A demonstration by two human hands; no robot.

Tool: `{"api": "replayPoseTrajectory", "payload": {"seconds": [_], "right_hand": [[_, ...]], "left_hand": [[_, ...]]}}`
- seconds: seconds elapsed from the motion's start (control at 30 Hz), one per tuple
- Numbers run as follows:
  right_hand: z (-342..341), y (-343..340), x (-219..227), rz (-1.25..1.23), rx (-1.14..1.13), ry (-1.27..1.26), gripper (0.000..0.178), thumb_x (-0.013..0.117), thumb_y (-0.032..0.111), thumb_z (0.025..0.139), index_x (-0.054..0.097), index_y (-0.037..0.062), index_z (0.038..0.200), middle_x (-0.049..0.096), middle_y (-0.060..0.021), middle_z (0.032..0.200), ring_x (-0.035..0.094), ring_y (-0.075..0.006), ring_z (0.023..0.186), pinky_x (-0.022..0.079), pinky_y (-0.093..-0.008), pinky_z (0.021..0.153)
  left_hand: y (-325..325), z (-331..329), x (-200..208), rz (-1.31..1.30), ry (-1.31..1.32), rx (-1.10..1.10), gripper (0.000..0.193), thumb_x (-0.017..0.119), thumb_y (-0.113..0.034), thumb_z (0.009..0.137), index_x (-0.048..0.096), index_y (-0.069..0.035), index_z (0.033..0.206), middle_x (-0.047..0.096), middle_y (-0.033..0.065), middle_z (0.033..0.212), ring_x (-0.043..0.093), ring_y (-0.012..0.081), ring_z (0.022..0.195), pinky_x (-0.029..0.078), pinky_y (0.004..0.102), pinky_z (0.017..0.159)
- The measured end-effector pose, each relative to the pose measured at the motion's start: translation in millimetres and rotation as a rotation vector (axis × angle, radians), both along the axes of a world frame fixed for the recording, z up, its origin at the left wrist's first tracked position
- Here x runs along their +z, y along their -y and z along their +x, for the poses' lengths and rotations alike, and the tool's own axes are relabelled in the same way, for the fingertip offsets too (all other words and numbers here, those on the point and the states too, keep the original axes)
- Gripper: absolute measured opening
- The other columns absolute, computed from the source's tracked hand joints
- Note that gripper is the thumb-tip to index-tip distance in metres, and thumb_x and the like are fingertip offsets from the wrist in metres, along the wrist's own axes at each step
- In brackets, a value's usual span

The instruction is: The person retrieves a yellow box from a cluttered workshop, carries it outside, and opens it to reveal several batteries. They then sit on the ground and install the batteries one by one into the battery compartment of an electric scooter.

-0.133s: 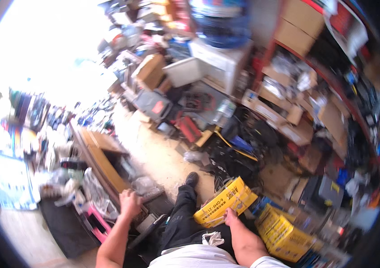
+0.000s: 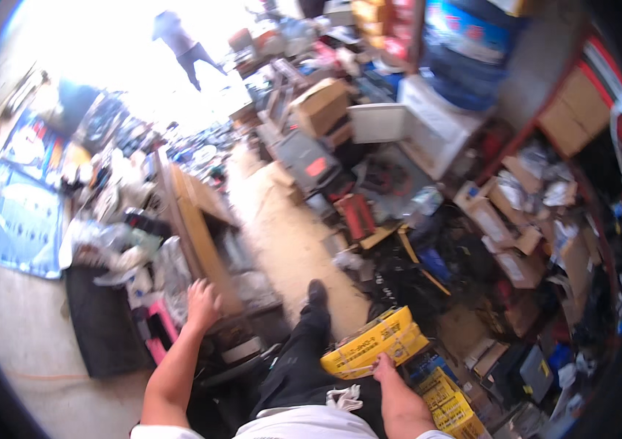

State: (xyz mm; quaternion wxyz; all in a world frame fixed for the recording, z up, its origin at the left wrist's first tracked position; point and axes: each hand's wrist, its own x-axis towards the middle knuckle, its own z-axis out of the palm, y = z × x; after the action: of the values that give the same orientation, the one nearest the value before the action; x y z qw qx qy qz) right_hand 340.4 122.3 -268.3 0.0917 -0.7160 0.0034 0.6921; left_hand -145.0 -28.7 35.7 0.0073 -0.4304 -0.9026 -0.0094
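Note:
My right hand [image 2: 382, 365] is closed at the near edge of a yellow cardboard box [image 2: 374, 342] with dark print. The box hangs tilted beside my leg; whether the fingers hold its strap or its edge I cannot make out. My left hand [image 2: 204, 304] is held out, fingers apart and nothing in it, in front of a wooden cabinet [image 2: 205, 249] lying or leaning on the left. White gloves or a cloth [image 2: 344, 398] stick out at my waist.
More yellow boxes [image 2: 451, 406] stand at the lower right. A floor path [image 2: 281, 219] runs ahead between heaps of goods. On its right are a grey tool case [image 2: 306, 164], a white cabinet under a blue water bottle [image 2: 464, 55], and open cartons. A person [image 2: 183, 47] stands far off.
My view has swung left, so the surroundings shift right. A distant person now shows at the top. One foot stays forward, and the yellow box remains in my right hand.

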Motion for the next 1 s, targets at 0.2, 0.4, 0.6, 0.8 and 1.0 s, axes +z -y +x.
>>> {"api": "replayPoseTrajectory", "payload": {"seconds": [0.2, 0.4, 0.6, 0.8, 1.0], "right_hand": [[21, 3, 9, 0.136, 0.285, 0.122, 0.010, 0.058, 0.012, 0.082, 0.053, 0.0099, 0.091, 0.048, -0.0038, 0.060, 0.051, -0.0184, 0.051, 0.042, -0.0359, 0.048], [-19, -22, 39, 0.146, 0.566, 0.276, 0.012, 0.059, 0.011, 0.083, 0.056, 0.0045, 0.093, 0.053, -0.0068, 0.064, 0.053, -0.0192, 0.051, 0.044, -0.0345, 0.047], [-68, -38, 44, 0.166, 0.924, 0.297, 0.013, 0.060, 0.012, 0.084, 0.059, 0.0019, 0.092, 0.058, -0.0089, 0.069, 0.056, -0.0200, 0.055, 0.046, -0.0350, 0.049], [-170, -52, 82, 0.107, 1.185, 0.275, 0.014, 0.058, 0.018, 0.087, 0.057, 0.0047, 0.084, 0.052, -0.0051, 0.062, 0.051, -0.0164, 0.052, 0.034, -0.0328, 0.046], [-263, -54, 35, 0.092, 1.330, 0.201, 0.012, 0.059, 0.016, 0.085, 0.057, 0.0042, 0.085, 0.047, -0.0041, 0.059, 0.047, -0.0188, 0.049, 0.035, -0.0329, 0.047]], "left_hand": [[36, -62, -109, -0.235, 0.058, 0.117, 0.045, 0.066, -0.036, 0.085, 0.062, -0.004, 0.117, 0.054, 0.0169, 0.131, 0.040, 0.0346, 0.132, 0.026, 0.0494, 0.114], [42, -142, -146, -0.412, 0.120, 0.035, 0.045, 0.064, -0.040, 0.085, 0.065, -0.006, 0.114, 0.053, 0.0124, 0.135, 0.035, 0.0283, 0.138, 0.017, 0.0480, 0.119], [9, -137, -130, -0.144, 0.070, 0.226, 0.043, 0.064, -0.043, 0.084, 0.070, -0.008, 0.108, 0.058, 0.0092, 0.132, 0.039, 0.0214, 0.136, 0.012, 0.0444, 0.121], [17, -140, -134, -0.127, 0.020, 0.217, 0.042, 0.063, -0.044, 0.083, 0.071, -0.008, 0.102, 0.060, 0.0084, 0.130, 0.041, 0.0209, 0.135, 0.012, 0.0452, 0.121], [26, -138, -148, -0.124, 0.056, 0.215, 0.043, 0.066, -0.045, 0.080, 0.073, -0.008, 0.101, 0.059, 0.0105, 0.131, 0.042, 0.0241, 0.134, 0.013, 0.0473, 0.120]]}}
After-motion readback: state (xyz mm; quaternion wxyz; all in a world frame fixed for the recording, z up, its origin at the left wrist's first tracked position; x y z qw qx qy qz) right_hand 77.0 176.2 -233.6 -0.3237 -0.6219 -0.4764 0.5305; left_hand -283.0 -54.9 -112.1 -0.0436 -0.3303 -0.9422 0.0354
